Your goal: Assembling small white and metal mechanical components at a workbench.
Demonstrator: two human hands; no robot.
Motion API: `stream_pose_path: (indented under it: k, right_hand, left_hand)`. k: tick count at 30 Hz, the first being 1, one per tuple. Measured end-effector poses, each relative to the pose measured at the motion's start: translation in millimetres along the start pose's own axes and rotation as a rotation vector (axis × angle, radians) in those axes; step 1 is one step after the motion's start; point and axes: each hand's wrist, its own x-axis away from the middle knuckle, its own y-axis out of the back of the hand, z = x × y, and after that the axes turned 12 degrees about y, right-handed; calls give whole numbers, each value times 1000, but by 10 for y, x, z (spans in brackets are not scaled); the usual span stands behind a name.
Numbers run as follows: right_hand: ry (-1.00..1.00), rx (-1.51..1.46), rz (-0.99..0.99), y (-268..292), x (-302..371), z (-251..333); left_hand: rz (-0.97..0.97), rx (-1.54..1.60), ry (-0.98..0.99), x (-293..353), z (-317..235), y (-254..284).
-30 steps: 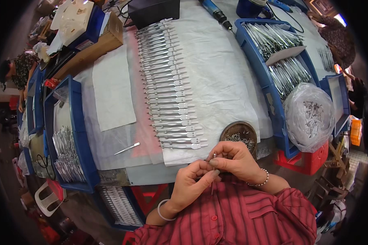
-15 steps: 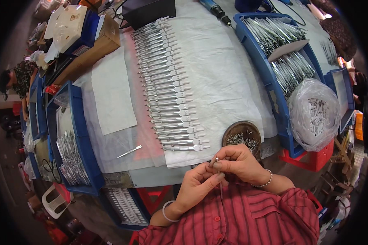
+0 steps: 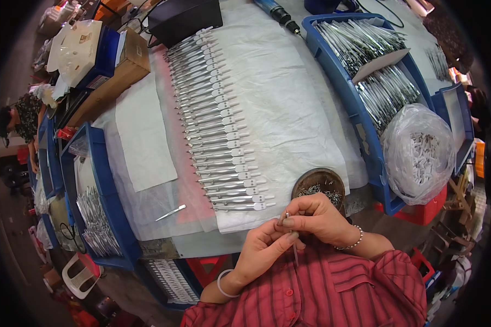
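Note:
Held in front of my striped red shirt is a slim metal piece (image 3: 287, 215), its small tip poking up between my fingers and a thin end hanging below. My left hand (image 3: 261, 245) pinches it from below with thumb and forefinger. Thumb and fingers of my right hand (image 3: 319, 219) close on its upper end. Just beyond my right hand stands a round brown bowl (image 3: 312, 176) of small metal parts. A long row of silver drawing compasses (image 3: 230, 161) lies side by side on a white sheet (image 3: 289, 125).
At the right, a blue crate (image 3: 360, 117) holds many slim metal pieces and a clear plastic bag (image 3: 417, 155) of small parts. Another blue crate (image 3: 110, 191) stands left. A single silver piece (image 3: 171, 212) lies near the front edge; a blue power tool (image 3: 278, 12) lies far off.
The view has shifted slightly, so the table's things sit a little lower and further left. Both hands keep their grip on the metal piece, almost unmoved.

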Motion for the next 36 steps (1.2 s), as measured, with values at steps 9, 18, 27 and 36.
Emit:
stream_pose_path:
  k: [9,18,27,36]
  right_hand:
    - [14,21,15,3,-6,-25]
    - [5,26,15,-37,7,-28]
    - [-2,49,16,-64,13,-54]
    - [-15,16,16,-66,43,-60]
  left_hand:
    - [18,-2,-11,-4,38,30]
    - [39,39,1,11,78,49]
    - [57,58,-1,26,127,82]
    - [37,63,-18,30,157,59]
